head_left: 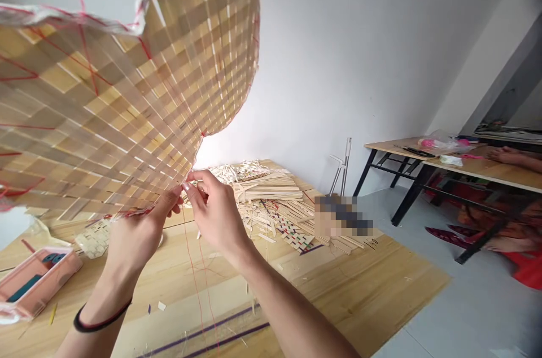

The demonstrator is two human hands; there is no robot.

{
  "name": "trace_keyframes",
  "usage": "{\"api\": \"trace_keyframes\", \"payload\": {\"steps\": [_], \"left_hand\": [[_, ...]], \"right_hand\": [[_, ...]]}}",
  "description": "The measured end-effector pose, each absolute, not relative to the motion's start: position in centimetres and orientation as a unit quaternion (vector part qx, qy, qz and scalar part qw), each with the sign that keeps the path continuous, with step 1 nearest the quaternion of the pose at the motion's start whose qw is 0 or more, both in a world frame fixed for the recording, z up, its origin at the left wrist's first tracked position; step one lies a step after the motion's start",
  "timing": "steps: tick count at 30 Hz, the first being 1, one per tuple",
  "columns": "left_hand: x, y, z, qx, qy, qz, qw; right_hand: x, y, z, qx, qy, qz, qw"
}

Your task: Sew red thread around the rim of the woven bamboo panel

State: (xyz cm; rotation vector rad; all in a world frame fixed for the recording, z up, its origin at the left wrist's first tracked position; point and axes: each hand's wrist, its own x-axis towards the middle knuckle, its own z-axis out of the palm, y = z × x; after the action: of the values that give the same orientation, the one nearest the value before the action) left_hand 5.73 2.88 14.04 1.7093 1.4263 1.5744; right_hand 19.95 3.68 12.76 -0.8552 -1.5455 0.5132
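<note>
The woven panel [139, 115] stands above the bench [359, 284], its lower edge pinched by the left hand [141, 231]; the right hand's [220, 217] fingers nearly meet beside it, perhaps holding red thread [188, 250].

The woven panel [122, 121] is above the left part of the tabletop [372, 284], where a box [55, 287] sits, a small woven piece [93, 238] just right of it. Farther right lies a heap of strips [271, 186], a woven band [292, 234] before it. Beyond, at right, a second tabletop [508, 173] bears a bag [444, 142].
</note>
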Motion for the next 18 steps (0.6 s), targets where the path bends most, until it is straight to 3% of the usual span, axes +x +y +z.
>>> {"api": "trace_keyframes", "payload": {"steps": [6, 18], "left_hand": [[5.08, 3.27, 13.95, 0.615, 0.526, 0.532, 0.249], [5.95, 2.73, 14.68, 0.63, 0.504, 0.562, 0.18]], "right_hand": [[20.27, 3.78, 12.89, -0.336, -0.639, 0.321, 0.613], [20.28, 4.21, 12.74, -0.356, -0.645, 0.316, 0.598]]}}
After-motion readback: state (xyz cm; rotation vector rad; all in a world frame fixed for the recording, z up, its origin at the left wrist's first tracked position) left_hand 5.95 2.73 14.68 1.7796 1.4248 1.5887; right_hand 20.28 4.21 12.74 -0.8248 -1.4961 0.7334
